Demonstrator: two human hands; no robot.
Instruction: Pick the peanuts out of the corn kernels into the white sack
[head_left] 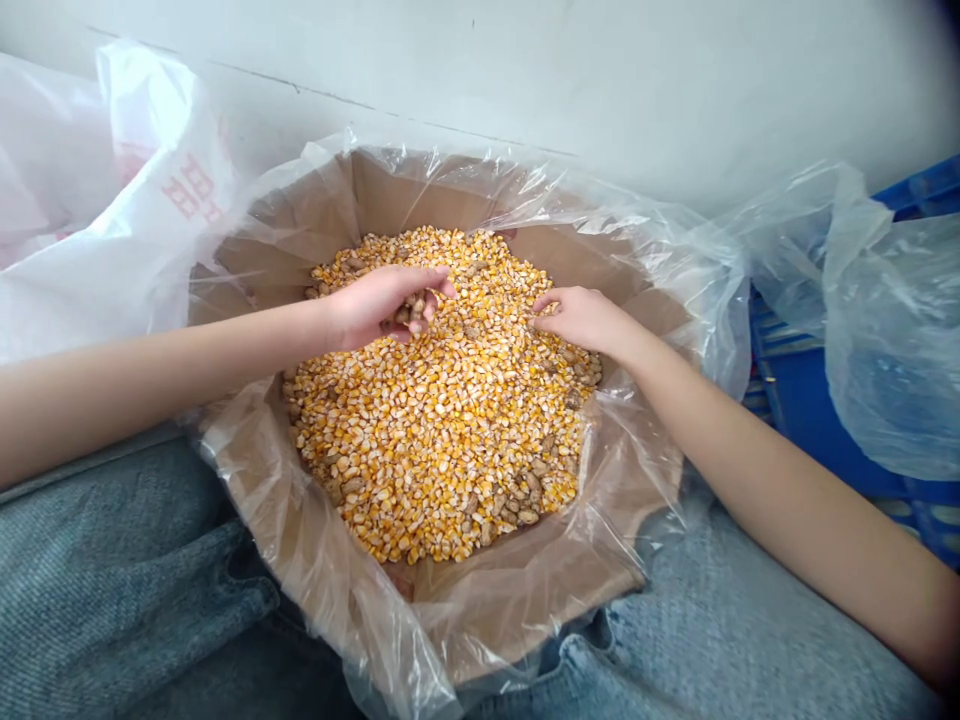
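Observation:
A cardboard box (540,610) lined with a clear plastic bag (660,250) holds a heap of dried yellow corn kernels (442,440). Brown peanuts in the shell (527,500) lie scattered among the kernels. My left hand (379,307) is curled above the heap, with a few brown peanuts (411,310) showing between its fingers. My right hand (581,320) reaches in from the other side, fingertips down on the kernels. Whether those fingers hold anything is hidden.
A white plastic sack with red print (142,190) stands to the left of the box. A blue plastic crate (810,400) sits on the right, partly under loose clear plastic (885,340). Blue denim jeans (127,570) lie below the box, and a white wall (600,80) rises behind it.

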